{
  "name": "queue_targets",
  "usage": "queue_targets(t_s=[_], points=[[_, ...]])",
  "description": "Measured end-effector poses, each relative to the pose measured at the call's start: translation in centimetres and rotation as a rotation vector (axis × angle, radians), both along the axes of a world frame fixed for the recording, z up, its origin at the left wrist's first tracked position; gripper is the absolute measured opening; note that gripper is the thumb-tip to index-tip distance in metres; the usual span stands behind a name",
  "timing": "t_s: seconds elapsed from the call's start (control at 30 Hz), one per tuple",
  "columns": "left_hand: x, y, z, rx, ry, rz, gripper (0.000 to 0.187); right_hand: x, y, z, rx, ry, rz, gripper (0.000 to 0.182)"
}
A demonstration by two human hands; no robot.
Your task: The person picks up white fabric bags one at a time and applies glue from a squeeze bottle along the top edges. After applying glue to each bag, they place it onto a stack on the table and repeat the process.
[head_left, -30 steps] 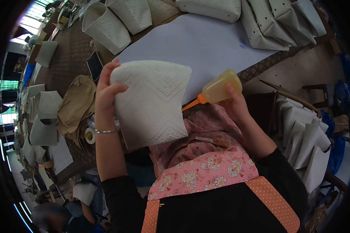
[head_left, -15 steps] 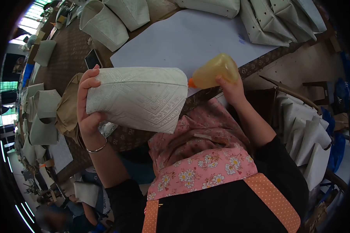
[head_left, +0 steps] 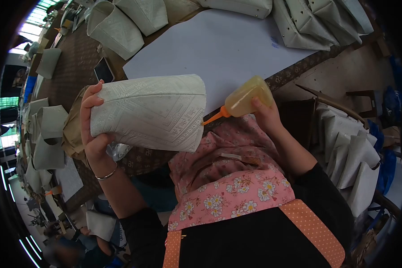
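My left hand (head_left: 93, 123) grips one end of a white embossed bag piece (head_left: 152, 114), fingers on top and thumb below, holding it sideways above the table edge. A seam runs along its upper part. In my right hand (head_left: 268, 114) is a squeeze glue bottle (head_left: 248, 97) of see-through yellowish plastic, tilted down to the left. Its long orange nozzle tip is at the right-hand edge of the bag piece; whether it touches cannot be told.
White paper (head_left: 178, 49) covers part of the patterned table, with a phone (head_left: 103, 70) beside it. Several pale bag pieces (head_left: 114, 29) stand behind. Crumpled brown paper (head_left: 73, 129) lies left. At right, a box (head_left: 299, 118) stands near stacked pale pieces (head_left: 353, 156). Another person (head_left: 91, 245) sits lower left.
The glue bottle has swung so its orange nozzle, mostly hidden before, now shows along the bag piece's edge, lower down. The bag piece has shifted slightly left.
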State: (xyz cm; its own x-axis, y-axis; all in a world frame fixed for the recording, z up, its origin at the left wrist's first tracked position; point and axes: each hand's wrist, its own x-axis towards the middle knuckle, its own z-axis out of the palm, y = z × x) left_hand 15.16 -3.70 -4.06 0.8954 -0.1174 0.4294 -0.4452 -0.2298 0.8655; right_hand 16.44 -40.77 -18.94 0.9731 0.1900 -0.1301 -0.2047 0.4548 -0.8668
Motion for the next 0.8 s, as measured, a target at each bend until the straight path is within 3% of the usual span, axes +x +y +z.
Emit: queue_targets(t_s=[0.4,0.6,0.7,0.77,0.8], points=[[-1.3,-0.5,2.0,0.071,0.037,-0.003,0.061,-2.6,0.7,0.2,0.086,0.127,-0.041,0.048],[-3.7,-0.7,4.5,0.169,0.192,0.066,0.065,-3.6,1.5,1.2,0.15,0.269,0.09,0.049],[-5.5,-2.6,4.5,0.187,0.046,0.2,0.069,-1.8,0.6,1.0,0.303,0.273,0.118,0.052],[-6.6,-3.3,3.2,0.575,-0.228,0.371,0.071,-0.3,0.2,2.3,0.346,0.135,0.058,0.056],[-7.1,-3.4,2.0,0.576,-0.227,0.374,0.071,0.1,0.1,2.8,0.345,0.135,0.061,0.056]])
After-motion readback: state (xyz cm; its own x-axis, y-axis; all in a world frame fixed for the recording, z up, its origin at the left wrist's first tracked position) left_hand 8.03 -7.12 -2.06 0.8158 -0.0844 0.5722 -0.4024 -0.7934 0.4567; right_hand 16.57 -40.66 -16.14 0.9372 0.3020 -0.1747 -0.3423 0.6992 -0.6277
